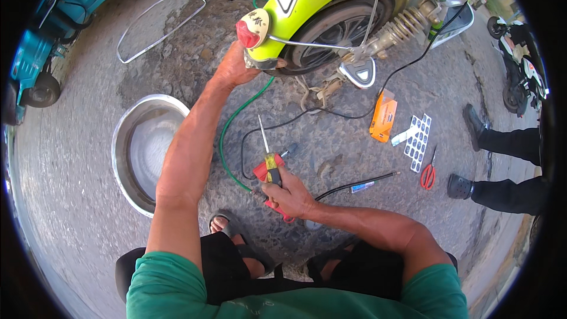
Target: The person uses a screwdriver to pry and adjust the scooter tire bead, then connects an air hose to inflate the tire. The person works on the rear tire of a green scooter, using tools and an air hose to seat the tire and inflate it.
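My left hand (235, 66) reaches forward and grips the lower end of a lime-green fender (298, 16), its fingers partly hidden behind it. A tyred wheel (336, 35) shows under that fender, and a cream-and-red rounded piece (254, 28) sits on the fender just above the hand. Closed around the yellow-and-black handle of a screwdriver (265, 134) is my right hand (290, 196), the metal shaft pointing away from me. A red tool (276, 205) with a dark part lies on the ground beneath the right hand, mostly covered by it.
At left stands a round metal basin (121, 159). An orange box (384, 117), patch sheets (418, 142) and red-handled scissors (428, 177) lie at right, near a bystander's dark shoes (460, 186). A green hose (227, 127) and black cable (348, 117) cross the ground.
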`<state>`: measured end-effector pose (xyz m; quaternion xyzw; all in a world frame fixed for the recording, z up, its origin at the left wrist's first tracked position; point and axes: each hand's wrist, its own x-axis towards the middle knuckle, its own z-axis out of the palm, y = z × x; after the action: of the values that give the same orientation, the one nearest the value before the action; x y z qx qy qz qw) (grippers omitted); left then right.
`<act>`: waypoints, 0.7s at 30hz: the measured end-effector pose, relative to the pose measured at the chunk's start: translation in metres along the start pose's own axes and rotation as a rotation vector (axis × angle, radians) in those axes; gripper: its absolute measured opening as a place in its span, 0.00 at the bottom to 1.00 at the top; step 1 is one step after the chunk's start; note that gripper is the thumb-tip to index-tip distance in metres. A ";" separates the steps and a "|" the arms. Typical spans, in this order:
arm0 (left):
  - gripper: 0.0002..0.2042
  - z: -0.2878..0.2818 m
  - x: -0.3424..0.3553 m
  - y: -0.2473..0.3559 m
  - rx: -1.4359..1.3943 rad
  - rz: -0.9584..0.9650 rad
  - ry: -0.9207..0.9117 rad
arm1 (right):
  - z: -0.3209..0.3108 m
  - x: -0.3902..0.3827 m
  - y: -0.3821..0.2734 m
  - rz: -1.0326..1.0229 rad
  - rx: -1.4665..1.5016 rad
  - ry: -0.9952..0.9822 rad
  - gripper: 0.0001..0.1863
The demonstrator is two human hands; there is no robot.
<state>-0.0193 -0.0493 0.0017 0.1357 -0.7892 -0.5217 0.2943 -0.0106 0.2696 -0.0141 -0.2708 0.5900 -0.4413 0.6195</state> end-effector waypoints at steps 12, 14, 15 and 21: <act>0.34 0.041 -0.031 0.002 -0.163 -0.202 0.273 | -0.053 0.055 0.000 0.145 -0.326 0.070 0.19; 0.32 0.045 -0.032 0.011 -0.111 -0.354 0.217 | -0.054 0.059 0.000 0.139 -0.314 0.073 0.19; 0.32 0.043 -0.031 0.014 -0.115 -0.345 0.191 | -0.054 0.061 0.002 0.134 -0.308 0.072 0.20; 0.29 0.007 -0.017 -0.012 -0.010 -0.227 -0.003 | -0.045 0.067 0.008 0.176 -0.355 0.019 0.22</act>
<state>-0.0117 -0.0405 -0.0167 0.2221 -0.7666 -0.5556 0.2330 -0.0580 0.2237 -0.0604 -0.3190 0.6858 -0.2772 0.5926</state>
